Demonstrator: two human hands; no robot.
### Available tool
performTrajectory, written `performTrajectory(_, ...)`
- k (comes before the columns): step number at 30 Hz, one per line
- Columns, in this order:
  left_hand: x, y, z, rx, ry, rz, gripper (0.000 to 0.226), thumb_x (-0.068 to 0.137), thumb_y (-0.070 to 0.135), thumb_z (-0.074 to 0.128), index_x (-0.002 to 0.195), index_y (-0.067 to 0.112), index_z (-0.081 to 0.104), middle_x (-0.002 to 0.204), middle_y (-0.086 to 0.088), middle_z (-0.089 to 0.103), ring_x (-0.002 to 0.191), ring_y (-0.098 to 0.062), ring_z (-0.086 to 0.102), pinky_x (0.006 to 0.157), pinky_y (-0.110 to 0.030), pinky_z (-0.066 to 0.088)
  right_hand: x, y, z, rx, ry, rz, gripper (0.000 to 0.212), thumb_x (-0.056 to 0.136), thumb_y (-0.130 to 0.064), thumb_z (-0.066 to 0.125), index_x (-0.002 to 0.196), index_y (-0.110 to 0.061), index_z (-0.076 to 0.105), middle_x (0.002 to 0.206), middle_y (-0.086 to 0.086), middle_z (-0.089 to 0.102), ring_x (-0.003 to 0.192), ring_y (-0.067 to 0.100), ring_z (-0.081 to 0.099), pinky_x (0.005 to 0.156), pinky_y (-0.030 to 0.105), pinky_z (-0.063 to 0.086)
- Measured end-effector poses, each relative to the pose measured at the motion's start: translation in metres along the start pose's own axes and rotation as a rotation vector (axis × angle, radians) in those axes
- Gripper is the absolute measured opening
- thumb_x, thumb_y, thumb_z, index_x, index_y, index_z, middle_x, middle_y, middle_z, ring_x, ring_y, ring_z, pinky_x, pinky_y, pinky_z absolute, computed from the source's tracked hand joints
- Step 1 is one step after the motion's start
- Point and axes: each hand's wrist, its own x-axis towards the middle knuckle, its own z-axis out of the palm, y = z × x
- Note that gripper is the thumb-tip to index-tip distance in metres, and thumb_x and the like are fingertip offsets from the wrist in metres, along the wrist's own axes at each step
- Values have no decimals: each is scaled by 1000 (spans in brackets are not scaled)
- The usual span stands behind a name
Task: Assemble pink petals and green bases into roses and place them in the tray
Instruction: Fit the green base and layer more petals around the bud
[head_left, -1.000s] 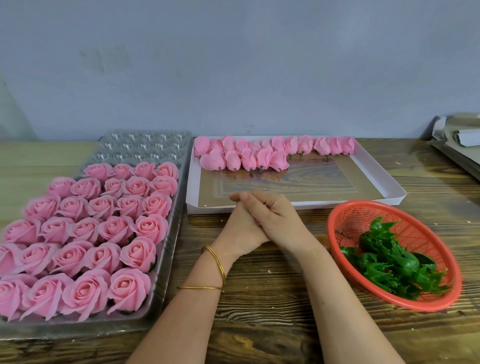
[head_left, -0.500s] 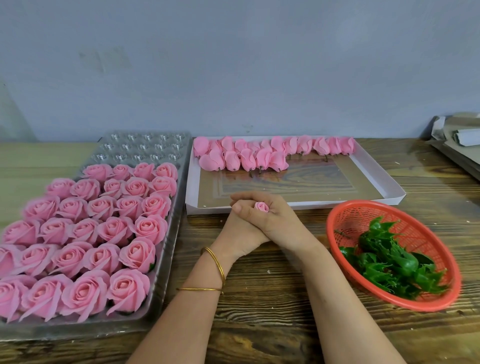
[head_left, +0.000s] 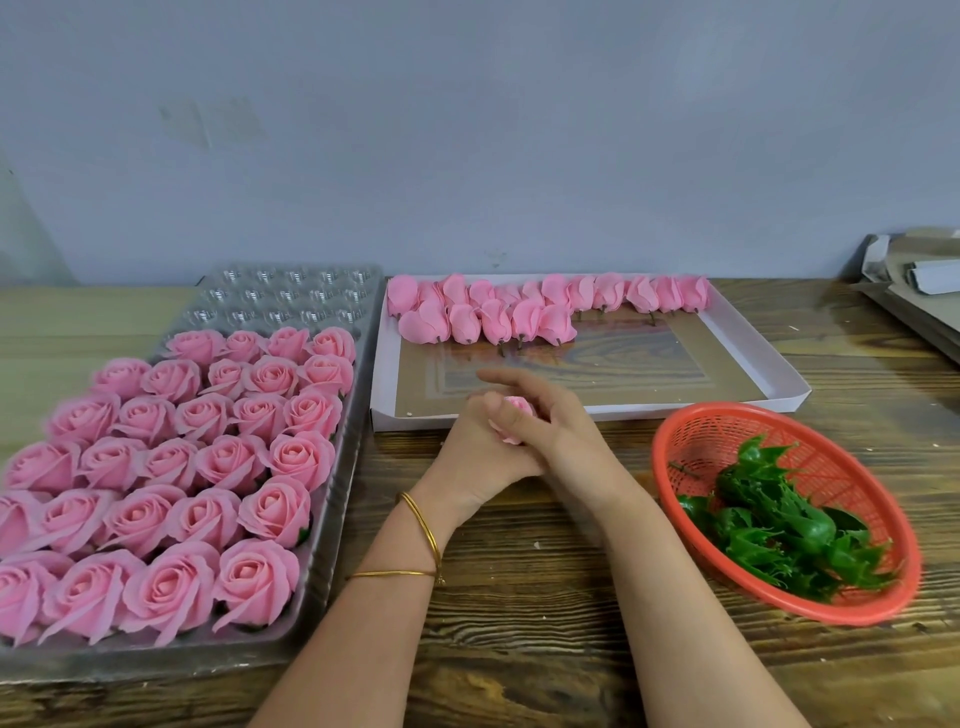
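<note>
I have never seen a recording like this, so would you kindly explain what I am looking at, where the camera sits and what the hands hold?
There is no machine here: a person works with two bare hands, and the single picture comes from a camera worn on the head, looking forward and down. The left hand, with gold bangles on its wrist, and the right hand together clasp one pink rose; its underside is hidden. On the wooden table lie a clear plastic tray at the left, mostly filled with finished roses, a white box with unfinished pink petal heads along its far side, and a red basket of green bases at the right.
</note>
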Motion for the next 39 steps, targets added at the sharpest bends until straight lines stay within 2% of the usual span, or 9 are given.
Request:
performTrajectory(3, -2, 1, -1, -199, -73, -58, 12, 59, -7, 64, 63, 1, 57, 56, -6, 50, 54, -14, 49, 49, -22, 36, 1, -3, -3, 305, 53, -15, 38, 82, -27, 69, 113, -5, 68, 115, 18, 69, 113, 33, 63, 102, 45, 48)
performTrajectory(6, -1, -1, 0, -266, -132, -89, 28, 60, -11, 61, 50, 12, 48, 47, 0, 40, 44, -11, 39, 45, -18, 30, 4, -7, -7, 457, 54, -41, 28, 82, -22, 64, 90, 4, 69, 106, 20, 71, 98, 28, 66, 87, 36, 53)
performTrajectory(9, -1, -1, 1, -319, -171, -107, 25, 60, -15, 59, 70, 2, 44, 48, -2, 38, 46, -15, 36, 45, -20, 25, 3, -8, -7, 492, -20, -51, 26, 82, -21, 58, 76, 0, 71, 98, 16, 73, 92, 20, 68, 80, 28, 56)
performTrajectory(14, -1, -4, 0, -348, -202, -144, 35, 61, -13, 59, 78, 14, 45, 49, 1, 39, 46, -12, 38, 45, -20, 25, 0, -10, -4, 428, -85, -57, 29, 90, -24, 59, 70, -12, 76, 96, 14, 74, 95, 21, 69, 81, 26, 55)
performTrajectory(19, 1, -7, 2, -352, -142, -217, 47, 54, -9, 64, 92, 15, 51, 61, -7, 45, 60, -20, 52, 53, -26, 36, -1, -11, -2, 349, -95, -25, 33, 95, -19, 52, 84, 5, 71, 101, 16, 74, 92, 19, 69, 78, 23, 55)
performTrajectory(23, 2, -4, 4, -354, -162, -292, 30, 48, -5, 65, 69, 10, 48, 50, -2, 44, 53, -7, 50, 50, -17, 34, 0, -11, 0, 312, -114, -18, 44, 93, -26, 52, 93, 16, 67, 104, 15, 74, 101, 21, 69, 84, 24, 54)
performTrajectory(30, -3, 1, 2, -307, -192, -275, 23, 58, -10, 57, 76, 4, 52, 62, -5, 39, 56, -12, 44, 44, -18, 26, 2, -7, -1, 175, -164, -31, 47, 96, -41, 40, 86, -20, 80, 112, 2, 73, 111, 15, 65, 98, 25, 45)
performTrajectory(35, -3, 4, 1, -305, -183, -273, 39, 58, -13, 55, 94, 0, 51, 58, -7, 33, 54, -19, 34, 43, -21, 21, 0, -4, -4, 122, -198, 2, 49, 98, -48, 36, 108, -22, 76, 113, -2, 73, 110, 8, 65, 99, 18, 47)
performTrajectory(39, -4, 9, 1, -201, -135, -173, 19, 55, -10, 60, 70, 1, 53, 49, -2, 44, 51, -15, 46, 44, -19, 32, 3, 1, -1, 128, -47, -17, 47, 95, -45, 42, 110, -15, 74, 110, -1, 74, 109, 10, 66, 101, 28, 46)
